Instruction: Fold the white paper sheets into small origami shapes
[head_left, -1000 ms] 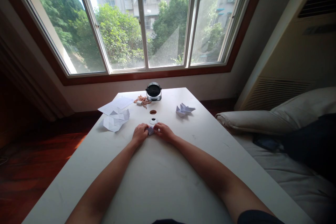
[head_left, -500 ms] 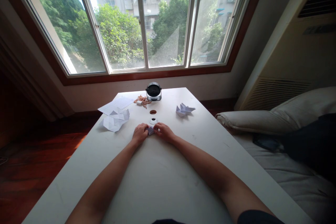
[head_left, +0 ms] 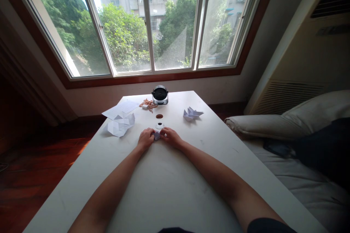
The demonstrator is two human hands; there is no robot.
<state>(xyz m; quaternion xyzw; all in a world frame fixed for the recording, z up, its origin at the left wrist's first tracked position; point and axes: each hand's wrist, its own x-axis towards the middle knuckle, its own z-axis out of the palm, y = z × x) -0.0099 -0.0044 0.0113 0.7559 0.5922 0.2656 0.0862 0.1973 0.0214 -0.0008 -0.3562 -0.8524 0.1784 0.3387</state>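
Between my hands, on the table, is a small piece of folded paper (head_left: 156,136), pale and greyish in the shade. My left hand (head_left: 146,138) grips its left side with curled fingers. On its right side my right hand (head_left: 170,137) pinches it between thumb and fingers. My palms partly cover the paper, so its full shape is hidden. Just beyond my fingers lies a white ring-shaped cap (head_left: 160,126). Several folded paper pieces (head_left: 192,114) with pointed tips sit together to the right.
Creased white sheets (head_left: 120,125) and a written sheet (head_left: 120,110) lie at the left of the white table (head_left: 169,193). A brown cord (head_left: 148,106) and a round black device on a stand (head_left: 160,95) stand at the far end, near a hole (head_left: 159,116). A sofa (head_left: 262,127) borders the right.
Hardly anything differs; the folded paper between my fingers has shifted very slightly. Both arms keep their place.
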